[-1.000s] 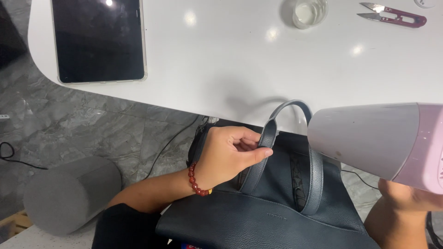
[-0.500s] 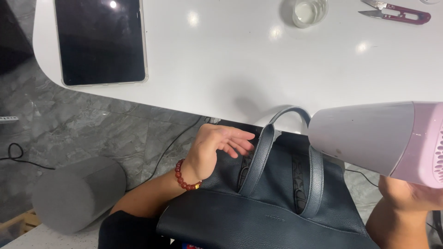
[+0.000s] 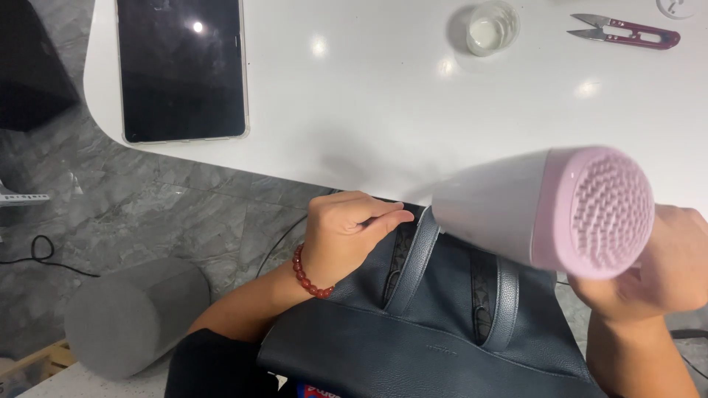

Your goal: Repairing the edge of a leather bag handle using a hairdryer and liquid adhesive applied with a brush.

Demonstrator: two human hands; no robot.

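— Over at the left edge of the worktop (image 3: 383,110) a dark tablet (image 3: 182,68) lies flat, well away from the work. Below it, off the worktop, my left hand (image 3: 346,236) rests on the near-left top edge of the dark blue leather bag (image 3: 435,332), fingers together and pressed flat against the strap (image 3: 413,265), gripping nothing.

— Does that hand help?

— I judge it does: it pins the leather so the air cannot flap it. I would keep the fingertips clear of the nozzle line, since they lie just beside it.

— And to the right?

— My right hand (image 3: 649,265) is wrapped around the handle of the pink hair dryer (image 3: 546,210), closed on it firmly. The barrel points left and down, its mouth just beside the strap where that meets the bag's top edge. The pink rear grille faces me.

— How would you do this well?

— Hold the mouth near the leather without touching, and sweep along the strap rather than dwelling on one spot; heat held too long may mark the leather. Farther back, a small glass (image 3: 493,27) and red-handled snips (image 3: 627,31) sit well apart.
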